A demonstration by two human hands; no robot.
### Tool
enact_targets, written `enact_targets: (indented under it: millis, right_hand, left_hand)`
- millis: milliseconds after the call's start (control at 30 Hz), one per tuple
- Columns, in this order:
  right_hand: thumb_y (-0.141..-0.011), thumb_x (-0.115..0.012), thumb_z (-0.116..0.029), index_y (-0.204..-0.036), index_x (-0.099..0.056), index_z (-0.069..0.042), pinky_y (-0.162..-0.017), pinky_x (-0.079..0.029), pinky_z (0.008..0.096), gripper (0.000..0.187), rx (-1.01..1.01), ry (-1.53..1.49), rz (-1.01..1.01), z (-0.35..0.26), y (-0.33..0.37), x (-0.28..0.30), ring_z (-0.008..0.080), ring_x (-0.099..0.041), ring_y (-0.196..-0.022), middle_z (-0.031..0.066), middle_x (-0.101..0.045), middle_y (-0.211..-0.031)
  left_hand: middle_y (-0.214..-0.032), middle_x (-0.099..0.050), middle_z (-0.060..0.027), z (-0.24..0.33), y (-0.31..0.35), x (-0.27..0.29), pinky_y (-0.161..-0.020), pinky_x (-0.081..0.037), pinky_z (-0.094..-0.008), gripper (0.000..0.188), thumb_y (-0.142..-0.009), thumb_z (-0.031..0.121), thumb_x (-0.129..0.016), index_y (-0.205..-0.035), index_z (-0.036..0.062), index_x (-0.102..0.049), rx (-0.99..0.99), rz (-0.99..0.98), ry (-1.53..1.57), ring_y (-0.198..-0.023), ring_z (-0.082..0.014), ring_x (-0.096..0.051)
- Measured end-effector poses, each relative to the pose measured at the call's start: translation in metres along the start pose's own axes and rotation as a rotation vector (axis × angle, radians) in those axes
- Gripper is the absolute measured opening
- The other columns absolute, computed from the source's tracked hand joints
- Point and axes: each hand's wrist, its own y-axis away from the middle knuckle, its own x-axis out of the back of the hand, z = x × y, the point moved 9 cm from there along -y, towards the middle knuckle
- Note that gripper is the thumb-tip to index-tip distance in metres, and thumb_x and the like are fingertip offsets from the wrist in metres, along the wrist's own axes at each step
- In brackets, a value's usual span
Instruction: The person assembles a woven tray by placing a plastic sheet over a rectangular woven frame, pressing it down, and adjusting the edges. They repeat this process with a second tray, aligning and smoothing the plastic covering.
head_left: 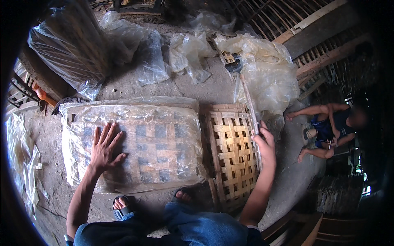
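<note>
My left hand [106,151] lies flat with its fingers spread on a clear plastic sheet [184,123]. Beneath the sheet, a lattice-woven panel [152,147] shows through, lying in front of my feet. My right hand [266,144] is closed round a long thin stick [248,96], whose far end carries a dark, blunt head [234,66]. Just left of that hand, an uncovered woven bamboo tray [234,151] lies beside the wrapped one. The stick runs along the tray's right edge.
Crumpled plastic sheets [186,53] lie across the far side, with another [24,151] at the left. A tall plastic-wrapped bundle [69,45] stands at the far left. A seated person [342,123] is at the right, near wooden beams [310,24] and slatted walls.
</note>
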Motion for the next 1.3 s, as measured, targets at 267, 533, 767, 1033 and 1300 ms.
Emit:
enact_targets:
  millis: [267, 533, 767, 1033, 1300]
  right_hand:
    - [-0.074, -0.076, -0.01, -0.093, -0.071, 0.002, -0.121, -0.029, 0.0397, 0.023, 0.033, 0.226, 0.02, 0.048, 0.001, -0.045, 0.0336, -0.031, -0.153, 0.0252, -0.034, -0.164]
    - [-0.071, -0.08, -0.013, -0.092, -0.067, 0.0, -0.119, -0.03, 0.0449, 0.027, 0.1, 0.397, 0.048, 0.071, 0.005, -0.093, 0.0386, -0.034, -0.149, 0.0228, -0.036, -0.163]
    - [-0.066, -0.086, -0.026, -0.091, -0.072, -0.002, -0.115, -0.032, 0.0599, 0.037, 0.13, 0.565, 0.03, 0.094, 0.004, -0.108, 0.0516, -0.032, -0.142, 0.0174, -0.041, -0.162]
    - [-0.063, -0.09, -0.03, -0.09, -0.073, -0.003, -0.117, -0.03, 0.0601, 0.042, 0.053, 0.599, 0.018, 0.115, 0.003, -0.119, 0.0535, -0.03, -0.142, 0.0159, -0.035, -0.165]
    - [-0.061, -0.087, -0.029, -0.091, -0.073, -0.006, -0.116, -0.031, 0.0594, 0.04, 0.057, 0.538, 0.042, 0.138, 0.01, -0.121, 0.0509, -0.03, -0.142, 0.0136, -0.035, -0.165]
  left_hand:
    - [-0.168, -0.026, -0.0192, 0.005, -0.002, 0.006, -0.126, -0.005, -0.0597, 0.082, -0.092, 0.066, -0.055, -0.153, 0.0118, -0.048, -0.007, 0.025, 0.018, -0.157, -0.038, -0.017]
    - [-0.167, -0.028, -0.0175, -0.003, -0.001, 0.01, -0.127, -0.005, -0.0579, 0.081, -0.092, 0.065, -0.054, -0.15, 0.0095, -0.051, 0.019, 0.009, 0.135, -0.157, -0.0367, -0.018]
    - [-0.168, -0.028, -0.0171, -0.005, -0.001, 0.008, -0.127, -0.006, -0.0578, 0.079, -0.092, 0.062, -0.055, -0.15, 0.0101, -0.051, 0.015, 0.018, 0.131, -0.158, -0.0364, -0.018]
    - [-0.168, -0.027, -0.0167, -0.005, 0.0, 0.005, -0.127, -0.006, -0.058, 0.077, -0.09, 0.057, -0.058, -0.151, 0.0114, -0.05, -0.001, 0.016, 0.083, -0.158, -0.0363, -0.017]
    - [-0.168, -0.026, -0.0174, -0.006, 0.0, 0.004, -0.127, -0.006, -0.0581, 0.077, -0.09, 0.056, -0.059, -0.15, 0.0104, -0.051, -0.006, 0.021, 0.062, -0.158, -0.0365, -0.017]
